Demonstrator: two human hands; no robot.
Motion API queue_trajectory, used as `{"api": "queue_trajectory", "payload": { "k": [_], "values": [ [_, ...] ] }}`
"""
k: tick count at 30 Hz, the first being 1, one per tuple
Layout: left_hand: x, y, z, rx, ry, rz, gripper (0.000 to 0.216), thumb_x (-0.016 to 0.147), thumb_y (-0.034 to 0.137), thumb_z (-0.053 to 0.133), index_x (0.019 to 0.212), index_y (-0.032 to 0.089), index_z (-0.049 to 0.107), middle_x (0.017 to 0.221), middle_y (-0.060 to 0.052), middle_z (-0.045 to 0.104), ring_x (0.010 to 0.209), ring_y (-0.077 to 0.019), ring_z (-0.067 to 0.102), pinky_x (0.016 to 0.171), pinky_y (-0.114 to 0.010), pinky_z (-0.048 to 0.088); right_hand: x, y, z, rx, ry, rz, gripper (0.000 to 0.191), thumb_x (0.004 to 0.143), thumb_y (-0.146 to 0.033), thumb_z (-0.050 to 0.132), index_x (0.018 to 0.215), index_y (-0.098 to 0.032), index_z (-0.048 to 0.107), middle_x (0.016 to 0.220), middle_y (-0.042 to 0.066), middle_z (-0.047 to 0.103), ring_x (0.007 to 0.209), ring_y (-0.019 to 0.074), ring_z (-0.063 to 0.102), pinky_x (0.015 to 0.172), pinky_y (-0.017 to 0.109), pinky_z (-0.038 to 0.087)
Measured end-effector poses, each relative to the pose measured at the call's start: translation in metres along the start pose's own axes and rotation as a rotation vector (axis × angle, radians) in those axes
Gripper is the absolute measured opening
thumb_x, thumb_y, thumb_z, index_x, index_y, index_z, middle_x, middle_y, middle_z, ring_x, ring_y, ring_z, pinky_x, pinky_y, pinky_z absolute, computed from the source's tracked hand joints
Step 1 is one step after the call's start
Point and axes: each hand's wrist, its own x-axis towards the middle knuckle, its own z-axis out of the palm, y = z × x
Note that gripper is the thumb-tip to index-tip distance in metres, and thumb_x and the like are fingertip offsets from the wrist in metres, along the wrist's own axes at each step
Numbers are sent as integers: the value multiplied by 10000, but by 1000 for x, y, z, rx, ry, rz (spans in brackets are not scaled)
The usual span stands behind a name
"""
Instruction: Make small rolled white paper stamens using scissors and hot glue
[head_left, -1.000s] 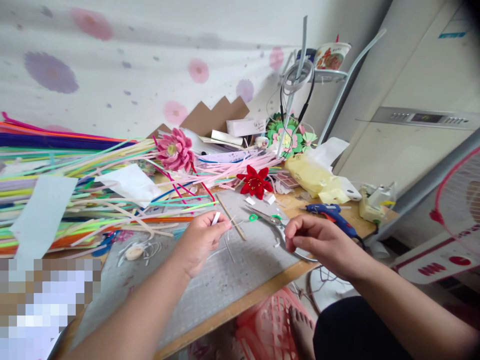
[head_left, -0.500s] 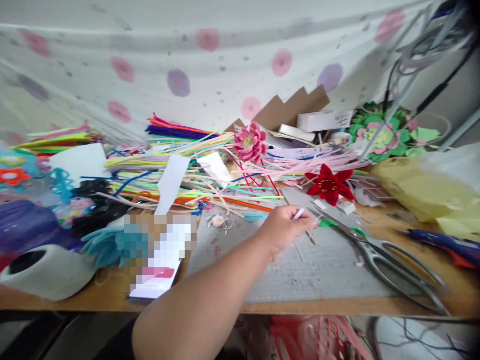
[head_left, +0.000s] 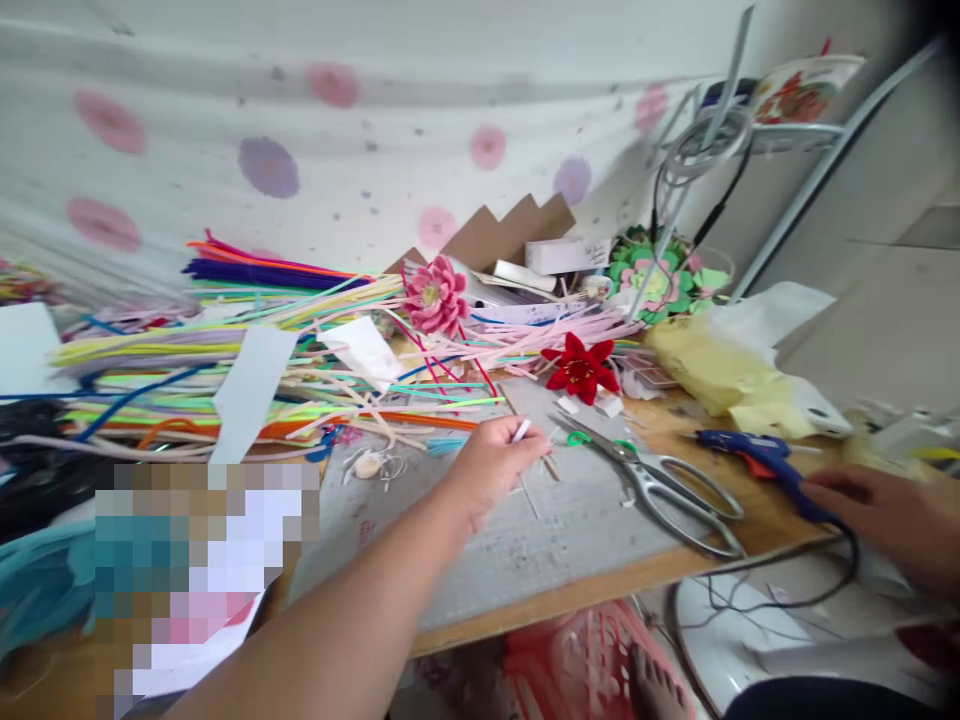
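My left hand is closed in a pinch above the grey cutting mat. A small white stick-like piece pokes up from its fingers; its kind is unclear. At the right edge of the table, the fingers of my right hand are round the handle of a blue glue gun, whose nozzle points left. Between the two hands lie large metal scissors, with a green-handled tool under their blades. A red felt-like flower lies behind the scissors.
Bundles of coloured pipe cleaners and a pink flower fill the back. A phone-like screen, partly blurred out, lies front left. Yellow plastic wrapping sits right. Below the table edge stands a pink basket.
The view has swung to the right. My right hand has come into sight and reached the glue gun's handle. My left hand keeps its pinch over the mat.
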Motion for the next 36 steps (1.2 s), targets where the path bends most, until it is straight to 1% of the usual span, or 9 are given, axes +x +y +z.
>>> {"api": "queue_trajectory", "payload": {
  "k": [3,9,20,24,27,31,33,34,36],
  "values": [
    [0,0,0,-14,-20,-10,183,702,338,614,710,160,571,466,103,292,421,-58,197,416,-225,138,5,-11,-8,28,-106,73,180,733,-377,582,719,-255,714,739,45,740,711,264,680,637,341,473],
    [1,1,1,-29,-13,-8,186,688,316,634,686,157,539,474,105,312,417,-42,198,409,-210,142,3,-5,-2,47,-79,61,304,786,-426,520,802,-191,712,806,131,731,741,290,653,663,358,422],
    [0,1,2,-14,-27,-13,160,685,286,639,669,148,558,470,104,323,418,-34,207,405,-192,161,6,-17,6,115,-102,36,360,791,-443,553,882,-144,730,788,157,715,695,281,638,626,356,406],
    [0,3,2,-17,-30,-22,163,676,287,642,664,148,557,471,102,324,419,-35,209,406,-194,160,7,-26,4,135,-45,38,310,768,-416,582,814,-145,724,774,157,704,683,273,631,625,348,413],
    [-1,3,2,-30,-46,-18,167,669,288,641,655,149,549,476,100,322,421,-36,206,406,-198,153,4,-34,-11,126,33,87,251,728,-393,623,737,-158,711,713,149,688,650,272,620,605,355,407],
    [-3,2,4,35,-138,-41,165,676,282,633,639,155,535,506,86,352,429,-41,223,411,-205,158,-19,-77,-34,167,213,147,324,777,-439,552,875,-164,694,783,151,691,706,273,613,605,367,414],
    [-4,0,5,105,-213,-55,155,685,278,629,648,156,540,531,75,384,441,-47,255,418,-206,177,-40,-117,-38,527,248,-74,286,779,-400,573,886,-160,688,790,118,695,689,226,613,616,332,446],
    [-5,0,6,145,-254,-59,147,694,274,623,655,155,545,543,69,399,452,-51,277,425,-207,190,-50,-139,-37,660,115,-283,281,789,-391,577,913,-165,687,837,106,699,721,212,623,646,321,470],
    [-7,0,8,216,-321,-65,128,712,256,604,661,155,546,559,60,423,473,-59,313,440,-211,211,-66,-181,-33,746,-41,-632,247,792,-319,602,974,-175,685,915,89,679,791,189,620,690,302,485]
  ]
}}
